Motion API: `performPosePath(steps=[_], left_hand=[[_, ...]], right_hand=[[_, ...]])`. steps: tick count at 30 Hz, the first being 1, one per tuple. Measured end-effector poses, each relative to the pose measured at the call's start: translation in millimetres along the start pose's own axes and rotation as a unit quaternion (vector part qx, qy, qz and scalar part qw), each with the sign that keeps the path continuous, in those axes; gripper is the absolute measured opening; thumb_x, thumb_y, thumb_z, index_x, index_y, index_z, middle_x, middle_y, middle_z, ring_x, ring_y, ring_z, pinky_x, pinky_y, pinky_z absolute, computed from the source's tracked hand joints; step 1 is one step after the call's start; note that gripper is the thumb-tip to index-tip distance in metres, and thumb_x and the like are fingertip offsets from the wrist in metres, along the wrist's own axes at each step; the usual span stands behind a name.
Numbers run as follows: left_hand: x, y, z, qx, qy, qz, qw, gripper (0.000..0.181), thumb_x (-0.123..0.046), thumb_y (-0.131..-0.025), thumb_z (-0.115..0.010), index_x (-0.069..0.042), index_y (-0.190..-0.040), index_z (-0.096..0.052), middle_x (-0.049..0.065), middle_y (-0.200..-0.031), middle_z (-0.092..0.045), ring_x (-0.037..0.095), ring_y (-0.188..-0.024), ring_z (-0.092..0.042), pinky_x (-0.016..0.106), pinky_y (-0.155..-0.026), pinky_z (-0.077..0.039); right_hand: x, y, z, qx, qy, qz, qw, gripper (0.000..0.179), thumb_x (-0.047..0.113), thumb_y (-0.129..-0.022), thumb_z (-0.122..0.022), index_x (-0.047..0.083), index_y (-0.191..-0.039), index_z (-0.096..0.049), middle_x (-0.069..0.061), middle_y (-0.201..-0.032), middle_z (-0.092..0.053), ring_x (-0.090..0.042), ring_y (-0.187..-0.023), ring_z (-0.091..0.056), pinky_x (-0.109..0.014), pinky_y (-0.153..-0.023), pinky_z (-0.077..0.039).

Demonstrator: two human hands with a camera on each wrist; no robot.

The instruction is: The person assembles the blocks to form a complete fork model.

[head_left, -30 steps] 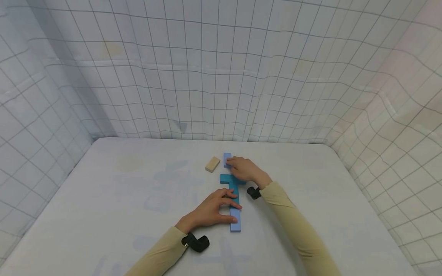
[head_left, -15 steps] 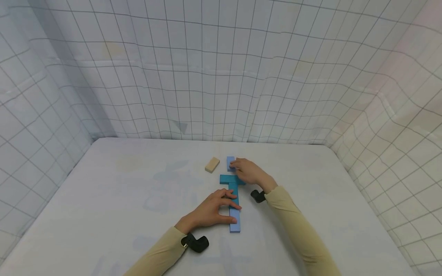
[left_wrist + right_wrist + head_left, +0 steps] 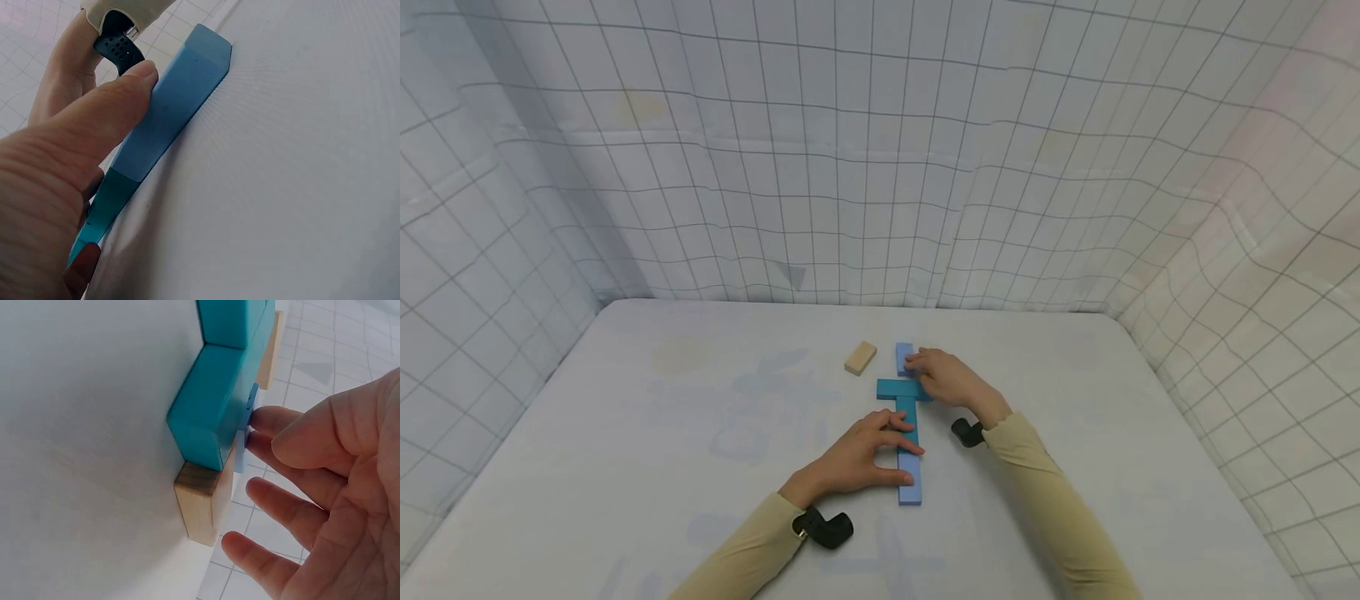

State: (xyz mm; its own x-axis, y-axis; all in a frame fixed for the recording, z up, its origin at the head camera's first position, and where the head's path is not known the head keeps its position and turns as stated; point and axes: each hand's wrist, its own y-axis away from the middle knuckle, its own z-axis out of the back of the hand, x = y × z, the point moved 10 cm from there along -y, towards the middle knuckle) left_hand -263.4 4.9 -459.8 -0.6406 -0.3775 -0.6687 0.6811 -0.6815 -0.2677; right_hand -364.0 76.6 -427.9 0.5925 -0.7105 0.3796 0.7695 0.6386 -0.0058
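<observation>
Two teal blocks form a T, its crossbar [image 3: 891,389] on the far side and its stem [image 3: 906,405] pointing toward me. A light-blue block [image 3: 910,497] continues the stem at the near end. My left hand [image 3: 853,460] rests spread over the stem, thumb on that near light-blue block and fingertips on the teal. Beyond the crossbar lies a second light-blue block [image 3: 904,348], slightly apart from it. Fingertips of my right hand [image 3: 953,381] touch this block's right part, thumb away from it in the right wrist view.
A plain wooden block [image 3: 861,358] lies slanted left of the far light-blue block. Another wooden block [image 3: 203,509] sits against the crossbar's right end, hidden under my right hand in the head view. Grid-patterned curtains [image 3: 880,192] surround the white table [image 3: 625,417].
My right hand has drawn the far light-blue block to the right and nearer the crossbar. The left hand stays in place on the stem.
</observation>
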Motion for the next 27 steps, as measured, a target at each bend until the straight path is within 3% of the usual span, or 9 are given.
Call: performPosePath(steps=[19,27], left_hand=[[0.5,-0.5,-0.6,-0.003,0.0,-0.004,1.0,0.038,-0.044,-0.08,-0.074,-0.028,-0.114,-0.069,-0.006,-0.13,-0.047,0.015,-0.131,-0.033,0.045,-0.106,-0.026],[-0.9,-0.8,-0.2,0.0,-0.002,-0.003,1.0,0.038,-0.043,-0.081,-0.074,-0.027,-0.115,-0.069,-0.005,-0.131,-0.047,0.015,-0.131,-0.033,0.046,-0.106,-0.026]], right_hand=[[-2,8.5,-1,-0.012,-0.019,0.013,0.9997,0.036,0.0,-0.092,-0.046,-0.003,-0.126,-0.059,-0.017,-0.136,-0.049,-0.033,-0.133,-0.034,-0.046,-0.107,-0.027],[2,12.3,0,-0.023,-0.025,0.037,0.9987,0.035,-0.003,-0.091,-0.048,-0.005,-0.124,-0.06,-0.02,-0.134,-0.051,-0.037,-0.131,-0.035,-0.047,-0.107,-0.027]])
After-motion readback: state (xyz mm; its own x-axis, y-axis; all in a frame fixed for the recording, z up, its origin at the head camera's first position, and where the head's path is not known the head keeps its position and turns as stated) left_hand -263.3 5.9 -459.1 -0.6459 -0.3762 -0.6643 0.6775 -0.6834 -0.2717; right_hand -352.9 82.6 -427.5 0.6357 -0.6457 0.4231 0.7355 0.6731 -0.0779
